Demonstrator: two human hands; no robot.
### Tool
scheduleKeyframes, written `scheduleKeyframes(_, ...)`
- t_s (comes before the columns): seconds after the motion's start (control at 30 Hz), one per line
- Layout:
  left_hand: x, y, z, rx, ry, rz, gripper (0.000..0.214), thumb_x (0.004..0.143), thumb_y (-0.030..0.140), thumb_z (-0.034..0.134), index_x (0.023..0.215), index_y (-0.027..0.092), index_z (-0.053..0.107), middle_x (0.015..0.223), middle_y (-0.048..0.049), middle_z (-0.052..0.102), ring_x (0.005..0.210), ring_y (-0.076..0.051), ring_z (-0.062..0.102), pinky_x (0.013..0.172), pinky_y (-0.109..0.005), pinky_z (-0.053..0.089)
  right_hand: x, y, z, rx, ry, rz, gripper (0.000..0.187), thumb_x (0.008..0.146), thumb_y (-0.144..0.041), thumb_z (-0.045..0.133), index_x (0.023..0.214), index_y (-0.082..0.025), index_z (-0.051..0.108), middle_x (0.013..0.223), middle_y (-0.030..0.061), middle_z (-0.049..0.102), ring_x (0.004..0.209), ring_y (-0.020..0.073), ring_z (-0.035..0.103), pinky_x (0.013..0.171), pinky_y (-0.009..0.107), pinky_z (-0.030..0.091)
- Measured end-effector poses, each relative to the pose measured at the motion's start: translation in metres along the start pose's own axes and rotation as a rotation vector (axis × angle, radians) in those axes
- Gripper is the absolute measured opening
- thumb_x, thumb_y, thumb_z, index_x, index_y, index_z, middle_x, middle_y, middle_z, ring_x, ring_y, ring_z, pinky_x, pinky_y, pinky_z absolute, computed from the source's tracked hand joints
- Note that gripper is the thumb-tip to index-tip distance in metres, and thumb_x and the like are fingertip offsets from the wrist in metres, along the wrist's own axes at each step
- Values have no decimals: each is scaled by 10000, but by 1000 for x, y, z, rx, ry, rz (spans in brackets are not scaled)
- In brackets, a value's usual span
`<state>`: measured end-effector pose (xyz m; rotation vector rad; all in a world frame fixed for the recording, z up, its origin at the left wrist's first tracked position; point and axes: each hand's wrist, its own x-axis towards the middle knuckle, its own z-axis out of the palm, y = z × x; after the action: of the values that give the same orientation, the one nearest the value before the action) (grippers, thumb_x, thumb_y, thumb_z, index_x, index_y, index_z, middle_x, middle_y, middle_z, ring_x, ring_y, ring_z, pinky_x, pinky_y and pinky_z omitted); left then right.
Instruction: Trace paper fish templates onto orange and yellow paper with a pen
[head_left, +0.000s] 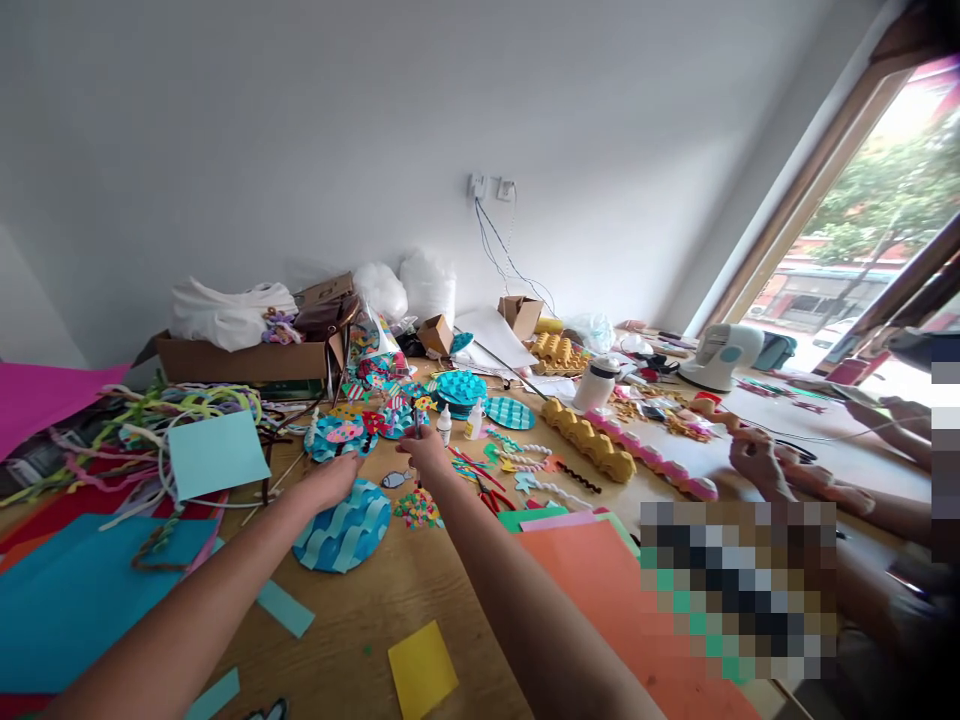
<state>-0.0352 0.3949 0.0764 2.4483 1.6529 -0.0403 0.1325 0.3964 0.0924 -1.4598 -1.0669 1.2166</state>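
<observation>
My left hand is closed at the near edge of a blue decorated disc with a pink paper fish on it. What its fingers hold is too small to tell; a red paper cutout shows just beyond them. My right hand is closed too, fingers pinched below a thin dark upright piece and a small yellow paper fish. I cannot make out which of these it holds. A blue disc with wavy light strips lies under my left wrist. Two white glue bottles stand right of my right hand.
Orange paper sheets lie at right, blue paper and pipe cleaners at left. Scissors, confetti and yellow egg carton strips lie further in. At the far right are other people's hands.
</observation>
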Motion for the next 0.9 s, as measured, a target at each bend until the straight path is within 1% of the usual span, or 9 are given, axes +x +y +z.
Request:
scheduleKeyframes(0.07, -5, 3, -1, -12, -17, 23, 316, 896, 342, 556, 1163, 172, 550, 1172, -81, 579, 978, -215, 598, 816, -422, 520, -21, -4, -15, 58, 1, -48, 117, 790, -134, 603, 907, -134, 598, 796, 27, 648, 722, 143, 630, 498, 193, 425)
scheduleKeyframes(0.17, -9, 9, -2, -27, -25, 78, 332, 893, 342, 561, 1175, 168, 542, 1184, -84, 572, 992, -222, 594, 822, -432, 518, -59, -4, -42, 140, 3, -117, 80, 683, -140, 597, 759, -160, 581, 675, -6, 623, 649, 125, 608, 427, 164, 318)
scheduleKeyframes(0.3, -8, 24, -1, -45, -24, 167, 321, 897, 335, 556, 1179, 182, 543, 1208, -88, 562, 1013, -221, 586, 843, -437, 510, -109, 14, -73, 221, 46, -166, 185, 660, -293, 567, 798, -170, 573, 766, 18, 643, 646, 124, 620, 408, 167, 296)
scheduleKeyframes(0.4, -5, 37, 2, -57, -26, 213, 315, 898, 337, 553, 1174, 185, 548, 1212, -85, 562, 1014, -223, 585, 844, -433, 510, -134, 37, -85, 228, 69, -155, 327, 678, -399, 550, 915, -174, 551, 772, 22, 633, 538, 120, 605, 365, 166, 234)
scheduleKeyframes(0.47, -3, 46, 7, -57, -31, 234, 323, 895, 338, 557, 1177, 181, 545, 1210, -85, 562, 1013, -225, 585, 842, -436, 510, -141, 54, -86, 169, 122, -205, 324, 703, -430, 526, 893, -168, 550, 707, 11, 619, 457, 105, 566, 357, 174, 247)
scheduleKeyframes(0.53, -1, 55, 14, -49, -38, 243, 328, 894, 337, 560, 1180, 178, 542, 1205, -87, 564, 1010, -224, 587, 839, -437, 511, -143, 71, -85, 139, 182, -234, 279, 711, -409, 533, 849, -167, 550, 641, -14, 583, 413, 85, 510, 388, 191, 320)
scheduleKeyframes(0.67, 6, 66, 21, -33, -39, 256, 318, 896, 336, 557, 1174, 181, 546, 1201, -87, 566, 1007, -219, 587, 840, -435, 511, -141, 98, -85, -44, 265, -394, 184, 799, -336, 478, 828, -177, 568, 640, -6, 585, 453, 98, 498, 449, 216, 379)
scheduleKeyframes(0.77, 14, 61, 15, -31, -24, 241, 313, 898, 337, 554, 1168, 180, 549, 1196, -86, 569, 1003, -218, 589, 838, -432, 512, -142, 108, -87, -233, 265, -517, 185, 852, -279, 418, 828, -182, 573, 654, 6, 592, 503, 117, 519, 486, 223, 383)
scheduleKeyframes(0.9, 25, 42, 2, -20, 5, 151, 316, 898, 340, 554, 1170, 180, 548, 1193, -84, 569, 997, -218, 591, 831, -428, 514, -150, 103, -84, -386, 240, -558, 210, 861, -229, 381, 787, -176, 571, 657, 27, 605, 555, 140, 558, 515, 227, 369)
